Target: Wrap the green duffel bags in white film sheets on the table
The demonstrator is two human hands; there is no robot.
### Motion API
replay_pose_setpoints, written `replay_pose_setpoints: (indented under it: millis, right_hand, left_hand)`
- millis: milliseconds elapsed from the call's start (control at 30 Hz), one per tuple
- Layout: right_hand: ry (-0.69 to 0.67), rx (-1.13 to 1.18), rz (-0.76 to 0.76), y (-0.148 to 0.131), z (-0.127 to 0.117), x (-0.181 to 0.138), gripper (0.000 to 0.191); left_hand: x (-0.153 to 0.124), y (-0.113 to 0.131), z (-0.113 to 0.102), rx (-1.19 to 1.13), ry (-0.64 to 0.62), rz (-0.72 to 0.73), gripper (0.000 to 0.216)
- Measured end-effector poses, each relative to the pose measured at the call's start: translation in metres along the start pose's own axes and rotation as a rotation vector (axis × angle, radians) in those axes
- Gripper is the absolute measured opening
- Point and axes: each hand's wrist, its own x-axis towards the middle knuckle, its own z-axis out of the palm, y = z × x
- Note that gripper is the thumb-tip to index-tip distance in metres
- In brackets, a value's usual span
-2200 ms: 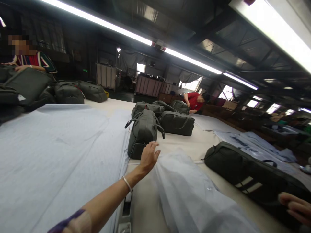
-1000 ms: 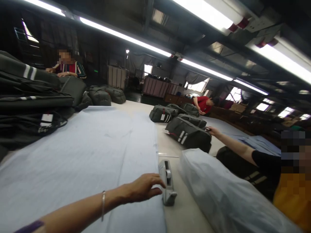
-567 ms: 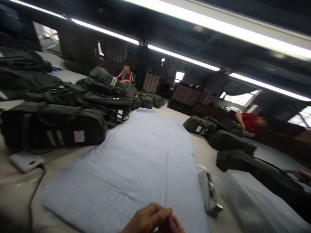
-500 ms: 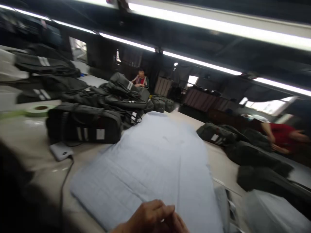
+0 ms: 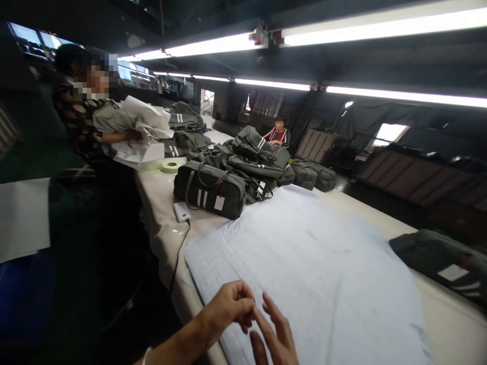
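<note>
Right hand (image 5: 279, 337) has spread open, bottom centre; left hand (image 5: 228, 304) pinches (on what, can't tell); centre bag (image 5: 232, 186) tagged, pile (image 5: 258, 158) seemingly unsorted.

And here we go, two bare hands in play: one left hand (image 5: 234, 305), one right hand (image 5: 277, 332)! One spread of pale sheeting (image 5: 304, 263), at least three white tags (image 5: 219, 203), one pale-green tape roll (image 5: 169, 170), one white device (image 5: 181, 212), two co-workers (image 5: 277, 136), and grey duffel bags (image 5: 209, 185) heaped too tightly to count!
</note>
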Motion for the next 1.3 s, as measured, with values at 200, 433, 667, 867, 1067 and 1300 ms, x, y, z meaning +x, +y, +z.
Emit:
replay_pose_setpoints:
  millis: [200, 433, 667, 867, 1067, 1300]
  right_hand:
    - [0.003, 0.346, 0.064, -0.002, -0.013, -0.009, 0.028]
    - [-0.115, 0.67, 0.471, 0.019, -0.011, 0.002, 0.035]
    - [-0.158, 0.621, 0.413, 0.008, 0.034, 0.033, 0.041]
    - [-0.239, 0.297, 0.256, 0.001, 0.089, 0.069, 0.034]
    - [-0.403, 0.169, 0.293, -0.025, 0.145, 0.099, 0.031]
    - [-0.344, 0.375, 0.419, -0.056, 0.176, 0.128, 0.039]
  left_hand:
    - [-0.01, -0.009, 0.011, -0.189, 0.139, -0.016, 0.028]
    - [-0.012, 0.001, 0.0, -0.068, 0.119, 0.069, 0.041]
    - [-0.004, -0.002, -0.027, 0.079, -0.012, -0.08, 0.056]
    - [0.0, 0.021, -0.095, -0.019, 0.085, -0.165, 0.058]
    - [-0.001, 0.032, -0.165, 0.083, 0.203, -0.045, 0.051]
    - [0.027, 0.059, -0.254, -0.064, 0.514, -0.045, 0.063]
